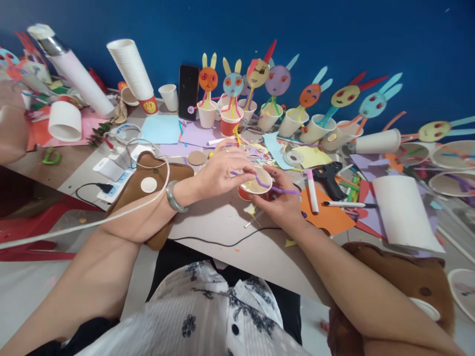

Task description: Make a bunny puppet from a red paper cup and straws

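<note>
A paper cup [259, 181] with a red band sits between my two hands near the middle of the view, its opening facing me. Across its mouth lies a bent purple pipe cleaner [284, 190] that sticks out past the rim on the right. My right hand [280, 198] is wrapped round the cup's right side. My left hand [230, 168] is over the cup's left rim, thumb and fingers closed on the purple pipe cleaner near its left end. Paper scraps lie just behind the cup.
Several cups with paper rabbit faces [233, 85] stand along the blue wall. Right of my hands are a glue gun [329, 179], markers and orange paper [330, 215]. To the left lie a power strip [118, 184], a white cable and a stack of cups [129, 69].
</note>
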`<action>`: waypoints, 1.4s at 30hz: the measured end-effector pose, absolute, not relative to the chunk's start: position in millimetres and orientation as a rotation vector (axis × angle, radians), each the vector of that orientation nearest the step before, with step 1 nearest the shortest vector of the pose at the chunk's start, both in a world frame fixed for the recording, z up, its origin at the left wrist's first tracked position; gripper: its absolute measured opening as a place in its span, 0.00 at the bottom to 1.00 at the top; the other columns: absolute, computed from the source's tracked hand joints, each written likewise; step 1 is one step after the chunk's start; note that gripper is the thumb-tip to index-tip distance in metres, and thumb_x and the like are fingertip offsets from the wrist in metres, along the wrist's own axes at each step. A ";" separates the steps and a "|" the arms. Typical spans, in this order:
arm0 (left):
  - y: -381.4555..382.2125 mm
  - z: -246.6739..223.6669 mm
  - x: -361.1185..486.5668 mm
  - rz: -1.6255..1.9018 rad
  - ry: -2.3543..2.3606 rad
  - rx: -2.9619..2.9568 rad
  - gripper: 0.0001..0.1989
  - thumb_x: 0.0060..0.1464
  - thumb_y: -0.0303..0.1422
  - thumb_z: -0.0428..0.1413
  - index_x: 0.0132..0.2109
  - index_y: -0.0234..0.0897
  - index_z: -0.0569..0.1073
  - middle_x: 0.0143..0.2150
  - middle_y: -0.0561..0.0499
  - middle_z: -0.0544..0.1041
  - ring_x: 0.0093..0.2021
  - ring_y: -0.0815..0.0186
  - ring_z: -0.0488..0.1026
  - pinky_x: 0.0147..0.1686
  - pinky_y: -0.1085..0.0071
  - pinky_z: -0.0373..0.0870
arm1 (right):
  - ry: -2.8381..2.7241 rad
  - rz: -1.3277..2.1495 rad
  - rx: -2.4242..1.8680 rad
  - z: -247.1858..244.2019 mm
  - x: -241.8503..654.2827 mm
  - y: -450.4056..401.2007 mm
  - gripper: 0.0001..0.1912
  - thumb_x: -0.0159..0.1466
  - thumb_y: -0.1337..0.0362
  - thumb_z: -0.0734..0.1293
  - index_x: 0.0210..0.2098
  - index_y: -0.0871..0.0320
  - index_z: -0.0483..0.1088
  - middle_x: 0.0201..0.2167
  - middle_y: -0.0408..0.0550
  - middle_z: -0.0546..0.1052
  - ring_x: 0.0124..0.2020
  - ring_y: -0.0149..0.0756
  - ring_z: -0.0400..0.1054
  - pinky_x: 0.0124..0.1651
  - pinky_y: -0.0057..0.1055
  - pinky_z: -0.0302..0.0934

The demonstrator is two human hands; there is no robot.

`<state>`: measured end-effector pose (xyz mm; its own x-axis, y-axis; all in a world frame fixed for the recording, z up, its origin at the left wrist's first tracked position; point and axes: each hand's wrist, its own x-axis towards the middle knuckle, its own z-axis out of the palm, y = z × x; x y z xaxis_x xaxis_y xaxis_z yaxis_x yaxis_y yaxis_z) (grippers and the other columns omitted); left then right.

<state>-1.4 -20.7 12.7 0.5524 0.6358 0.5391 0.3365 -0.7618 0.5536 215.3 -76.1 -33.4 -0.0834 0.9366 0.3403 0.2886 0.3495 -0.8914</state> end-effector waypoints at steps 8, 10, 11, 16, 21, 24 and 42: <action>-25.9 17.1 -0.3 0.941 0.765 2.493 0.16 0.71 0.44 0.49 0.40 0.40 0.76 0.40 0.47 0.82 0.46 0.56 0.77 0.73 0.49 0.54 | -1.632 0.793 -1.134 -33.0 217.2 -75.6 0.33 0.55 0.54 0.82 0.58 0.51 0.74 0.58 0.54 0.81 0.55 0.50 0.78 0.58 0.49 0.75; -24.7 18.3 -1.1 0.922 0.756 2.457 0.17 0.71 0.44 0.49 0.40 0.40 0.75 0.39 0.48 0.82 0.45 0.57 0.77 0.73 0.51 0.56 | -1.640 0.754 -1.148 -34.8 218.5 -76.7 0.34 0.54 0.55 0.82 0.59 0.50 0.74 0.59 0.55 0.80 0.57 0.51 0.78 0.60 0.52 0.73; -23.9 19.3 -1.9 0.919 0.745 2.434 0.17 0.71 0.45 0.49 0.40 0.40 0.75 0.38 0.48 0.81 0.44 0.58 0.76 0.72 0.52 0.57 | -1.650 0.728 -1.149 -35.7 219.4 -77.3 0.35 0.54 0.55 0.82 0.59 0.50 0.74 0.60 0.55 0.80 0.58 0.52 0.77 0.61 0.53 0.73; -22.5 26.7 -6.9 0.902 0.673 2.349 0.20 0.71 0.50 0.51 0.39 0.41 0.76 0.37 0.51 0.82 0.40 0.62 0.76 0.74 0.54 0.57 | -1.788 0.509 -1.127 -35.8 224.0 -80.4 0.34 0.52 0.58 0.81 0.58 0.44 0.75 0.55 0.51 0.82 0.55 0.56 0.76 0.59 0.56 0.73; -25.2 27.1 -5.7 0.936 0.674 2.324 0.19 0.71 0.48 0.53 0.40 0.41 0.78 0.36 0.52 0.82 0.38 0.63 0.76 0.76 0.52 0.54 | -1.842 0.460 -1.093 -38.3 225.9 -80.5 0.34 0.55 0.58 0.80 0.61 0.44 0.73 0.55 0.52 0.82 0.53 0.55 0.76 0.56 0.56 0.73; -25.8 23.1 -2.4 0.974 0.654 2.329 0.18 0.71 0.46 0.53 0.39 0.41 0.79 0.35 0.53 0.83 0.37 0.63 0.76 0.75 0.51 0.56 | -1.816 0.540 -1.090 -46.3 226.3 -78.1 0.39 0.55 0.57 0.80 0.64 0.44 0.70 0.59 0.53 0.79 0.59 0.56 0.74 0.62 0.57 0.71; -35.8 5.8 7.8 1.563 0.551 2.532 0.10 0.74 0.38 0.54 0.44 0.41 0.78 0.38 0.55 0.86 0.38 0.67 0.82 0.67 0.55 0.72 | -1.769 0.758 -1.057 -32.8 219.7 -78.6 0.32 0.63 0.43 0.76 0.60 0.53 0.75 0.60 0.60 0.79 0.64 0.60 0.72 0.66 0.58 0.68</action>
